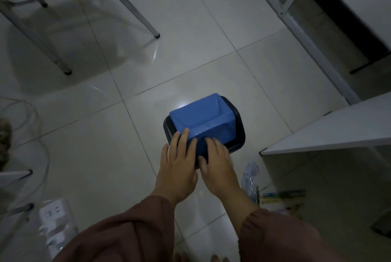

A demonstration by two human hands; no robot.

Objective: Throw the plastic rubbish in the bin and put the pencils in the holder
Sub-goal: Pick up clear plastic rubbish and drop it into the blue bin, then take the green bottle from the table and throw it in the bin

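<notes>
Dim light, no legible writing, power strip (55, 215) at 8 o'clock, pencils (283, 197) and crumpled plastic (250, 174) on floor at 4 o'clock, left hand (176, 168) and right hand (218, 165) flat, fingers spread on near edge of blue-lidded bin (204, 121), centre, chair legs (135, 12) at 11 o'clock.

Pale glossy tiled floor (190, 39), dim light. Blue-lidded black bin (204, 122) stands on it, mid-room. Right of bin, nearer viewer: crumpled clear plastic (250, 177), then coloured pencils (283, 197) lying flat just beyond. Left of bin, well apart: white power strip (54, 215), loose cable (40, 134). Beyond bin: metal chair legs (65, 71).
</notes>
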